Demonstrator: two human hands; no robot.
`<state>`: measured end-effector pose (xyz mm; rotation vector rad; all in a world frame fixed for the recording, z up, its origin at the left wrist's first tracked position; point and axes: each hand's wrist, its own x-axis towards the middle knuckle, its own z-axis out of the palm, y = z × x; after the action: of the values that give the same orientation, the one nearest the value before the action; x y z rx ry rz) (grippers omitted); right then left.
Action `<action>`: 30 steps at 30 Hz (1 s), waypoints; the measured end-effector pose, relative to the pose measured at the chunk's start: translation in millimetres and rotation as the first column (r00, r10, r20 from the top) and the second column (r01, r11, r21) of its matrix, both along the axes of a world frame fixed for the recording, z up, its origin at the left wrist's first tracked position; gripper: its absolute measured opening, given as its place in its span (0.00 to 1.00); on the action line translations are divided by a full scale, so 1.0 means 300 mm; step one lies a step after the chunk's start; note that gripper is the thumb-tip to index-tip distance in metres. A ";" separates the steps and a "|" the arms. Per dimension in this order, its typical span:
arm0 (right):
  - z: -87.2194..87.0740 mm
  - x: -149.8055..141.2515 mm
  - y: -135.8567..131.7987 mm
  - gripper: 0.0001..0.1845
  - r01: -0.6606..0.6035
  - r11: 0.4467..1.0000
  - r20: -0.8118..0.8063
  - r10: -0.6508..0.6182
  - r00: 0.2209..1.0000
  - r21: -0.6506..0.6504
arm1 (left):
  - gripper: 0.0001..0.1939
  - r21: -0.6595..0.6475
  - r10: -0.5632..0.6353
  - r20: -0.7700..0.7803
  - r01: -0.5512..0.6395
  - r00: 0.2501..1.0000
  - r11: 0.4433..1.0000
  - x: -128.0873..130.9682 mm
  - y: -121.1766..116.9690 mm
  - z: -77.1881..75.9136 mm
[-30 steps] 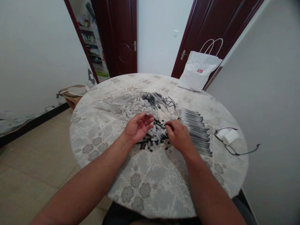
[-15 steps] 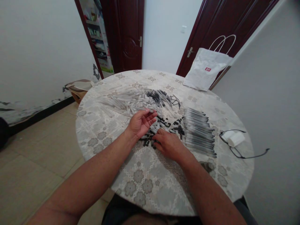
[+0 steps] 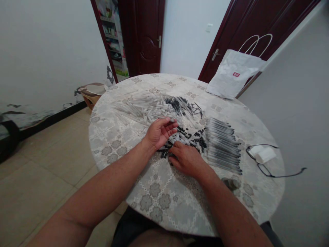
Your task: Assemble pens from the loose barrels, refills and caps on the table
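Observation:
My left hand (image 3: 159, 133) is over the middle of the table, palm turned inward. Its thumb and forefinger pinch a small pen part, mostly hidden by the fingers; the other fingers curl loosely. Just to its right, my right hand (image 3: 185, 158) reaches down with bent fingers at the near edge of a pile of small black pen parts (image 3: 200, 142). Whatever its fingertips hold is hidden. Short whitish pieces (image 3: 183, 138) mix with the black ones. Beyond my hands lie a heap of clear pen barrels (image 3: 138, 109) and a bunch of thin dark refills (image 3: 177, 104).
To the right, pens (image 3: 224, 145) lie in a neat row. Farther right are black-framed glasses (image 3: 277, 176) and a white roll (image 3: 266, 155). A small dark object (image 3: 230, 183) sits by my right forearm. A white paper bag (image 3: 231, 73) stands at the back of the round table (image 3: 164, 219).
The view has shifted slightly, so the table and its contents sit farther right. Both hands stay in nearly the same place over the pile, with only slight finger movement.

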<state>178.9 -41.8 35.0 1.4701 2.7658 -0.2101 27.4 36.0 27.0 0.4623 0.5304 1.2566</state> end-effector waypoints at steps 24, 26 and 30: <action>-0.028 0.074 0.050 0.07 0.413 0.881 -0.641 -0.180 0.746 0.232 | 0.11 0.109 -0.063 -0.152 0.080 0.986 0.991 0.015 -0.026 -0.001; -0.035 0.079 0.058 0.07 0.435 0.866 -0.672 -0.172 0.720 0.245 | 0.10 0.128 -0.107 -0.183 0.132 0.977 0.983 0.021 -0.032 -0.006; -0.038 0.076 0.057 0.06 0.446 0.857 -0.692 -0.159 0.704 0.256 | 0.09 0.145 -0.144 -0.232 0.181 0.962 0.973 0.031 -0.045 -0.006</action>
<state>201.6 -24.6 23.6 2.3945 3.1883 -0.1745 36.8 22.5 25.3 0.7767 0.5642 1.1006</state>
